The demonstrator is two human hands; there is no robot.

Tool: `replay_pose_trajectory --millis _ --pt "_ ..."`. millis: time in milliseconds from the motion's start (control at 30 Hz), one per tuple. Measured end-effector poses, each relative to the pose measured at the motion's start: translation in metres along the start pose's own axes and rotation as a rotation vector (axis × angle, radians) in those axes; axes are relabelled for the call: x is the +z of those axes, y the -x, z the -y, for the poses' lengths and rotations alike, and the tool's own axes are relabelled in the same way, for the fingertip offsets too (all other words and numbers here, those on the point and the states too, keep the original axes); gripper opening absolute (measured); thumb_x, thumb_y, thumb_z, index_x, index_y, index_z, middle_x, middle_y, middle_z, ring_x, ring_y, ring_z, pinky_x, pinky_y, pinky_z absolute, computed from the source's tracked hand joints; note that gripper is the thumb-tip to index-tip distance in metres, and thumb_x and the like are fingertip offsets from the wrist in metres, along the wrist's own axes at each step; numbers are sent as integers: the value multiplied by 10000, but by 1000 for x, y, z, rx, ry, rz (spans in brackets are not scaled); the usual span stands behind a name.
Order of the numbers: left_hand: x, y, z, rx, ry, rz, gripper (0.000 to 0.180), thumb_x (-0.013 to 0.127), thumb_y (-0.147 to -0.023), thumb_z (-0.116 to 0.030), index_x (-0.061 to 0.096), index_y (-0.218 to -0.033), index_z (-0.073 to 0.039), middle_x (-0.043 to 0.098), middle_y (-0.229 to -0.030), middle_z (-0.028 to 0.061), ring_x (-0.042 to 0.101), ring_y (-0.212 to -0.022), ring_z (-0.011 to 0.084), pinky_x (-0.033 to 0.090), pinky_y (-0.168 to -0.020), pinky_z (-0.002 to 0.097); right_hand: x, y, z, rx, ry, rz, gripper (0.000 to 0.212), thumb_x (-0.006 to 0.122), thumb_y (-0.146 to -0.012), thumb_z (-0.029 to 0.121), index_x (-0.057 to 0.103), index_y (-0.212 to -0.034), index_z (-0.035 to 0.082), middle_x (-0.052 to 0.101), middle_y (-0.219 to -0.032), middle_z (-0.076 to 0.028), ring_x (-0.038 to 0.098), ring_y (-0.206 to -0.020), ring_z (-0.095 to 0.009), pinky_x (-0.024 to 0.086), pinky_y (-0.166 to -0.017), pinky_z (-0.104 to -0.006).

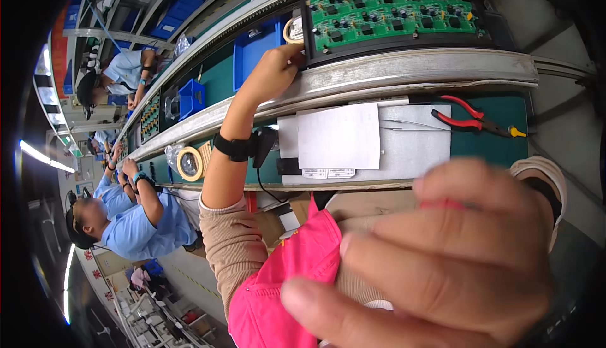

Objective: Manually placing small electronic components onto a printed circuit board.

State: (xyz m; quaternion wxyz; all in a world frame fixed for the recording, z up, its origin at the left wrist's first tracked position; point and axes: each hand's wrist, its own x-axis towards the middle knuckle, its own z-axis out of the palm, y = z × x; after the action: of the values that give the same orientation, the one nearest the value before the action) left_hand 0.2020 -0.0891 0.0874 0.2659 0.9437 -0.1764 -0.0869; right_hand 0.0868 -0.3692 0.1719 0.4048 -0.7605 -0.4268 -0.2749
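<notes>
One black tray (pixel 391 44), filled with green circuit boards (pixel 391 10), lies just to the right of your left hand (pixel 274 73) and stretches away from it on that side. Your left hand is curled in at the tray's near left corner; its fingertips are partly hidden there, so you cannot tell whether it pinches the edge or only rests against it. Just beyond that hand sits a cream-coloured ring (pixel 293 30), and a blue bin (pixel 255 58) stands to its left. The pale metal rail (pixel 416 67) runs off to the right from beneath it. Closer to you than the left hand, and to its right, a white paper (pixel 338 136) lies on the bench (pixel 502 108), with tweezers (pixel 410 124) at the paper's right and red-handled pliers (pixel 467 117) farther right. Your right hand (pixel 442 253) is blurred, near the camera and well apart from the tray, which lies beyond it. Its fingers are loosely bent, the thumb standing off from them; a red sliver between two fingers is too blurred to name, so you cannot tell whether it holds anything. Well to the left of your left hand, co-workers in blue shirts (pixel 148 228) are at the same line.
</notes>
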Motion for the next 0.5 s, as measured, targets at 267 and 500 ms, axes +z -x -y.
replay_pose_trajectory --millis 267,500 --pt "9 9 5 90 -32 -39 426 447 -750 65 571 -1154 11 636 -991 223 616 -906 360 476 -808 368 13 3 17 -4 29 97 245 568 -788 82 660 -1011 39 625 -758 -92 571 -634 -226 458 -607 -319" --pt "15 6 3 106 -39 -27 393 461 -764 41 576 -1139 17 630 -999 229 605 -911 375 472 -815 368 23 11 26 18 30 138 248 568 -788 90 655 -1013 38 624 -764 -91 573 -647 -226 456 -616 -320"
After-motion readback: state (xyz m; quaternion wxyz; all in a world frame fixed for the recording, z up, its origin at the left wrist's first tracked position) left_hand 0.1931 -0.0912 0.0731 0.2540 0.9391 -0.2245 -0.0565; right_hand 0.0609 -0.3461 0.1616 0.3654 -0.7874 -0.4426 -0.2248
